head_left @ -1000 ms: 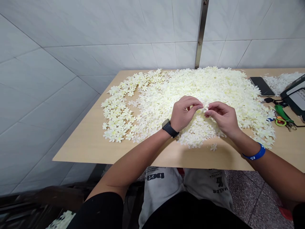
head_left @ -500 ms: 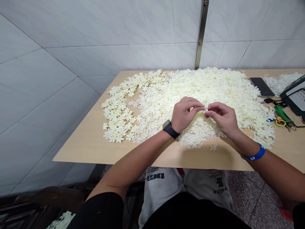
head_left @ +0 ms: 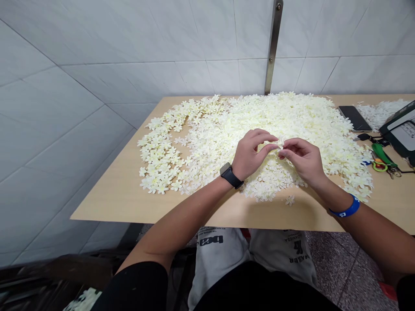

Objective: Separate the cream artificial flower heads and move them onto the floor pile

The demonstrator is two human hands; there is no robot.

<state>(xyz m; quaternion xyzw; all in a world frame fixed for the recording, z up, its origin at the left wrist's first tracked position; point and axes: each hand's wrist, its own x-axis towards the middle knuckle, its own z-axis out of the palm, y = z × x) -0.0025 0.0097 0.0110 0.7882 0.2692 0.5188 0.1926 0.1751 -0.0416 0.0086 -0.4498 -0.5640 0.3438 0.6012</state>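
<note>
— Against the tiled wall (head_left: 129,34): your worktop (head_left: 103,190), tan, running out of view at the right. Largest load on it?

— Wide heap of white flowers (head_left: 223,134), a looser band of them curving along its left. At the far right, a dark green and white box (head_left: 400,129), cut off by the edge of view.

— Your hands next.

— Left hand (head_left: 248,153) and right hand (head_left: 305,162): over the heap, tips nearly meeting, each pinching one small item, entered last.

— Smaller pieces?

— Dark phone (head_left: 355,119) just right of the heap; nearer you, keys (head_left: 393,172) beside a green strap (head_left: 383,154). Blue wristband (head_left: 345,208) on your right arm, black watch (head_left: 231,175) on your left. One loose flower (head_left: 289,200) near the front edge, just clear of the heap.

— Item pinched?

— Small white flower (head_left: 280,143), between your fingertips; petal detail too small to read.
</note>
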